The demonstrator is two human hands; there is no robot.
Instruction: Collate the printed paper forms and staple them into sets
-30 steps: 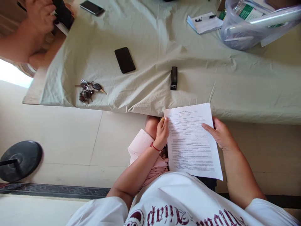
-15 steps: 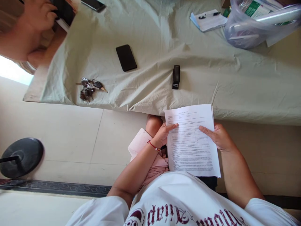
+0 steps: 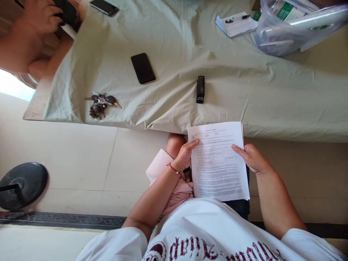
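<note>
A stack of printed sheets (image 3: 219, 166) is held in front of my shirt, its far edge reaching the table's front edge. My left hand (image 3: 185, 154) grips the left side, thumb on top and fingers underneath. On the opposite side my right hand (image 3: 252, 156) is closed on the stack in the same way, its fingers mostly hidden behind the paper. The top page carries small lines of text and a table. Beyond the sheets, a black stapler (image 3: 200, 89) lies on the cloth, touched by neither hand.
On the cloth-covered table (image 3: 168, 105) lie a black phone (image 3: 143, 68), a bunch of keys (image 3: 102, 104), another phone (image 3: 104, 7), and a notepad with a pen (image 3: 236, 24). A translucent basket (image 3: 282, 38) stands far right. Another person's hand (image 3: 43, 18) holds a dark object at upper left.
The stack has shifted slightly left and straightened, its edges more even. My left thumb has drawn back toward the left edge. The whole view has drifted a little.
</note>
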